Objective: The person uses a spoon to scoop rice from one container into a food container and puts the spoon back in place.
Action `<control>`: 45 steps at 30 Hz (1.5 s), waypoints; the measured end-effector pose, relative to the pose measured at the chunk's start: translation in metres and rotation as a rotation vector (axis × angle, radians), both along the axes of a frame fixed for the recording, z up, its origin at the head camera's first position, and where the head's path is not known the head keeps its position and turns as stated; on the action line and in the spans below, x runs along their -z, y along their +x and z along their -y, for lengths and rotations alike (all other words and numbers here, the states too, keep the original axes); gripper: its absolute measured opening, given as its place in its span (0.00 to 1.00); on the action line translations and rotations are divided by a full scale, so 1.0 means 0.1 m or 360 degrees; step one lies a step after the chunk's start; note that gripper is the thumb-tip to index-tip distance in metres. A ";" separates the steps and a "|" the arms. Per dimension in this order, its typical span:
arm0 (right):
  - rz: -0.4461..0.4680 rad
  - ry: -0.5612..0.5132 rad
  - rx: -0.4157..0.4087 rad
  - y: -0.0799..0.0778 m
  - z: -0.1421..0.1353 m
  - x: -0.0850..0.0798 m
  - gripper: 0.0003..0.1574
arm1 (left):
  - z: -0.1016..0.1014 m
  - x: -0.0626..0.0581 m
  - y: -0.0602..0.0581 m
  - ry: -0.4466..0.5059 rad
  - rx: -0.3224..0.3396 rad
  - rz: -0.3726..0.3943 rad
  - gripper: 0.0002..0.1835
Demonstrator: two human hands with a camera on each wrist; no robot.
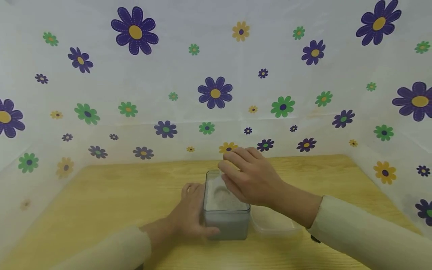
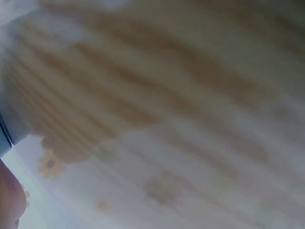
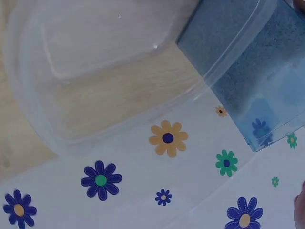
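Note:
A square, see-through bluish-grey container [image 1: 227, 225] stands on the wooden table, holding whitish grainy contents [image 1: 216, 204] nearly up to its rim. My left hand [image 1: 190, 215] grips its left side, fingers along the wall and thumb across the front. Above the open top, my right hand [image 1: 251, 178] has its fingers curled, pinching a small whitish scoop-like thing [image 1: 221, 173] mostly hidden by the hand. A rounded hollow shows in the contents below. In the right wrist view, the container [image 3: 252, 62] appears tilted by the camera angle, with a fingertip at the right edge.
Right of the container, partly under my right forearm, sits a shallow clear plastic tub [image 1: 275, 227]. A small dark object [image 1: 315, 239] peeks out below the right sleeve. A flower-printed white sheet [image 1: 168, 71] rises behind the wooden table [image 1: 135, 195] and along both sides.

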State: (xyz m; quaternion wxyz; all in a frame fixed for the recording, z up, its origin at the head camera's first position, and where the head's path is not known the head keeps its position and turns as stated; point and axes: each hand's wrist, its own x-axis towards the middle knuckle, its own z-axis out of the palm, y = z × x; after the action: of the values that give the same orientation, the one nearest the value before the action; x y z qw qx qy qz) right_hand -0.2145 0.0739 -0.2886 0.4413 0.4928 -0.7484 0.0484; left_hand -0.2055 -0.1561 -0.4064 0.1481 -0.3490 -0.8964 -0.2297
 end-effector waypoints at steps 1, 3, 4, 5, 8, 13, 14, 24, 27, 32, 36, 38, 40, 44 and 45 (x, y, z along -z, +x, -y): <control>-0.0061 0.0035 -0.0029 -0.01 0.03 -0.01 0.15 | 0.00 0.01 0.00 0.0010 0.0006 -0.0005 0.57; -0.0170 0.0135 -0.0041 -0.04 0.07 -0.02 0.14 | 0.00 0.01 0.01 0.0013 0.0007 0.0001 0.56; -0.0206 0.0195 -0.0029 -0.05 0.09 -0.03 0.13 | 0.00 0.01 0.01 0.0021 0.0007 0.0004 0.56; -0.0227 0.0258 -0.0015 -0.07 0.10 -0.03 0.13 | 0.00 0.00 0.01 0.0025 0.0005 0.0009 0.56; -0.0245 0.0424 0.0047 -0.12 0.14 -0.06 0.14 | 0.00 -0.02 0.00 0.0025 -0.0004 0.0016 0.56; -0.0289 0.0589 0.0076 -0.24 0.15 -0.06 0.16 | 0.00 -0.03 0.00 0.0006 -0.0010 0.0034 0.56; -0.0323 0.0631 0.0082 -0.26 0.15 -0.06 0.17 | 0.00 -0.03 -0.01 0.0005 -0.0011 0.0044 0.55; -0.0384 0.1043 0.0130 -0.32 0.19 -0.12 0.27 | 0.00 0.02 -0.04 -0.0023 -0.0006 0.0013 0.55; -0.0198 0.1123 0.0220 -0.33 0.23 -0.13 0.32 | 0.00 0.03 -0.04 -0.0027 -0.0002 0.0008 0.55; 0.0158 0.1091 0.0380 -0.34 0.29 -0.08 0.35 | 0.01 0.00 0.01 -0.0006 -0.0017 0.0082 0.55; 0.0314 0.0981 0.0403 -0.35 0.32 -0.02 0.34 | 0.01 -0.03 0.03 0.0010 -0.0030 0.0126 0.56; 0.0351 0.0953 0.0410 -0.35 0.32 -0.01 0.33 | 0.02 -0.03 0.03 0.0023 -0.0027 0.0119 0.56; 0.0373 0.0939 0.0417 -0.36 0.31 0.00 0.33 | 0.01 -0.02 0.02 0.0037 -0.0014 0.0098 0.56; 0.0421 0.0952 0.0434 -0.37 0.29 0.02 0.34 | -0.01 0.01 0.00 0.0055 -0.0003 0.0102 0.55; 0.0432 0.0951 0.0432 -0.37 0.29 0.03 0.33 | -0.01 0.02 0.00 0.0053 -0.0001 0.0109 0.55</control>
State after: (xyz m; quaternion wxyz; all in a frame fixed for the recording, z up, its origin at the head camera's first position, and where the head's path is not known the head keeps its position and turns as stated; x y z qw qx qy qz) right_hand -0.2513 0.0453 -0.2912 0.1765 0.4851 -0.8400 -0.1668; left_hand -0.2058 -0.1551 -0.4080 0.1233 -0.3380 -0.8971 -0.2563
